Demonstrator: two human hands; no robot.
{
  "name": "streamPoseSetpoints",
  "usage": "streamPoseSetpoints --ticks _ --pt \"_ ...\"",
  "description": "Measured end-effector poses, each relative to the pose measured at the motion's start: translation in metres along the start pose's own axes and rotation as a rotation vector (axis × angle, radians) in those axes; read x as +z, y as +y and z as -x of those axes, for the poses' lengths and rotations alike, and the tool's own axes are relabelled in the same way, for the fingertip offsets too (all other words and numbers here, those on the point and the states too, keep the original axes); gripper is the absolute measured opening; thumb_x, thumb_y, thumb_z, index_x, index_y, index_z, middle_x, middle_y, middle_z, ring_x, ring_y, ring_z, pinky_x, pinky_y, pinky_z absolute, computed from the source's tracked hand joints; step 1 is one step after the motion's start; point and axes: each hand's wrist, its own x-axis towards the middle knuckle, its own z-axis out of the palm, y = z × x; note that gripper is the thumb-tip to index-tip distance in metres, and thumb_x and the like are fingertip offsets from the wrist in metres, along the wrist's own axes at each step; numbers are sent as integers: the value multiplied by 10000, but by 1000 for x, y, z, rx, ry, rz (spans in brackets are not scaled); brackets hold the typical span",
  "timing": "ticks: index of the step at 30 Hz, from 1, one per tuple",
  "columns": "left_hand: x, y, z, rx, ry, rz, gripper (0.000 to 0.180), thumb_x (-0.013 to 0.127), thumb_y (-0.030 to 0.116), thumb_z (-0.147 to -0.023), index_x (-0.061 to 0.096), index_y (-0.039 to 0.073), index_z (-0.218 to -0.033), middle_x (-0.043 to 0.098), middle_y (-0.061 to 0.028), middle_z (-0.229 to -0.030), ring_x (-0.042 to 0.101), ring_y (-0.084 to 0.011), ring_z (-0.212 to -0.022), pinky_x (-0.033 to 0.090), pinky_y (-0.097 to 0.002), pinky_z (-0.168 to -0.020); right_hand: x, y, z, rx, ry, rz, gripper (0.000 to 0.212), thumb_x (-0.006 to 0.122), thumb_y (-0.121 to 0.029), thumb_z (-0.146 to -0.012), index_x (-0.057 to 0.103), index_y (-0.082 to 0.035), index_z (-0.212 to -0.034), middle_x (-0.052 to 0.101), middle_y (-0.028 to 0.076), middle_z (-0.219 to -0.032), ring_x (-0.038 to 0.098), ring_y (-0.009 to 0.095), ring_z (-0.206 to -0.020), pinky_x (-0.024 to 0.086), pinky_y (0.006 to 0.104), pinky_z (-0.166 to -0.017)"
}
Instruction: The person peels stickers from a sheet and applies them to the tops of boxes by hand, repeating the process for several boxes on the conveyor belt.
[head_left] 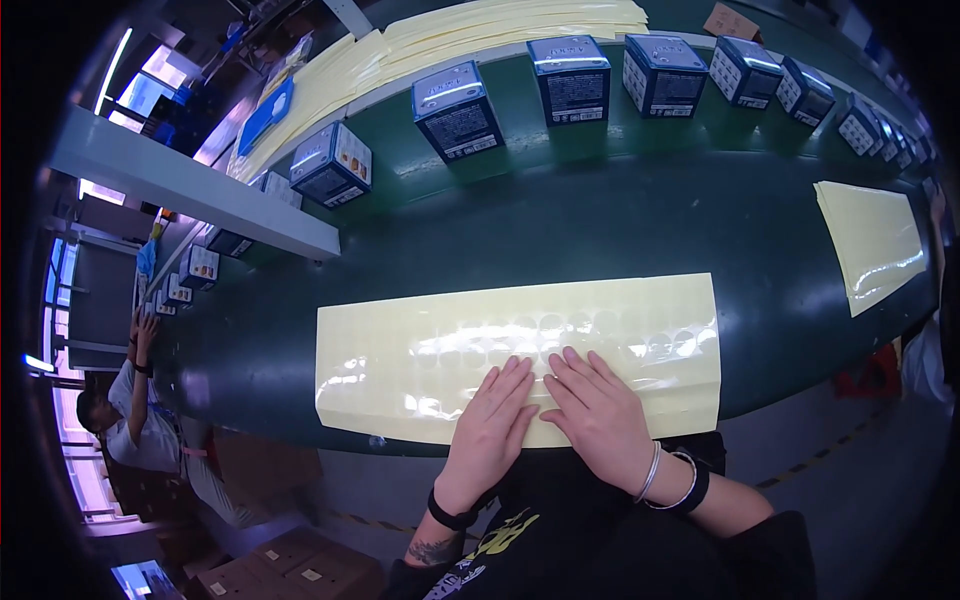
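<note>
A wide pale-yellow sheet of clear round stickers [390, 350] lies across the near edge of the green table, its lower margin bent a little at that edge. My left hand [492, 415] rests flat on the sheet's near middle, fingers stretched out. Beside it, my right hand [598, 405] lies palm down with its fingers extended and the thumb pointing toward the left hand. Neither hand grips anything. Glare covers parts of the sheet, and the hands hide some of its stickers.
Blue-and-white boxes [568, 85] stand in a row along the green table's [560, 220] far side. More yellow sheets [870, 240] lie at the right, and stacks [500, 40] lie behind the boxes. A grey post [200, 180] crosses at left, near another person [140, 400].
</note>
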Motion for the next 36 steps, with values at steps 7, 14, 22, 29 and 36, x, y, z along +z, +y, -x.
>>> streamPoseSetpoints --ticks 7,14,22,29,36 --pt "8 3 1 35 129 23 232 675 -13 -775 648 -29 -1005 655 -133 -1081 607 -280 -1083 456 -394 -980 1 4 5 -11 84 -26 292 723 -168 -738 659 2 -967 635 147 -1113 571 294 -1135 440 422 -977" --pt "16 6 1 43 237 68 167 705 -41 -735 678 -23 -898 688 -133 -980 652 -265 -1006 500 -376 -936 -3 12 7 -24 116 -59 254 672 -191 -773 659 10 -928 634 150 -1113 560 293 -1148 429 414 -990" --pt "15 20 -2 -3 205 24 188 720 -15 -728 678 -15 -912 681 -134 -1012 646 -287 -1012 500 -398 -926 -13 22 11 -25 128 -107 221 733 -164 -735 673 -16 -886 654 124 -1086 577 294 -1130 442 431 -978" --pt "20 29 -12 59 95 -151 184 698 49 -772 674 9 -949 672 -118 -1051 622 -310 -1052 474 -419 -936 -19 35 23 -26 159 -130 193 736 -152 -733 673 -20 -861 672 112 -1030 607 288 -1083 461 430 -960" --pt "30 26 -6 168 139 -96 177 690 12 -759 678 22 -935 674 -117 -1043 621 -305 -1059 454 -439 -961 -24 39 25 -41 205 -141 178 737 -137 -730 670 -21 -847 680 107 -987 624 281 -1054 480 417 -938"
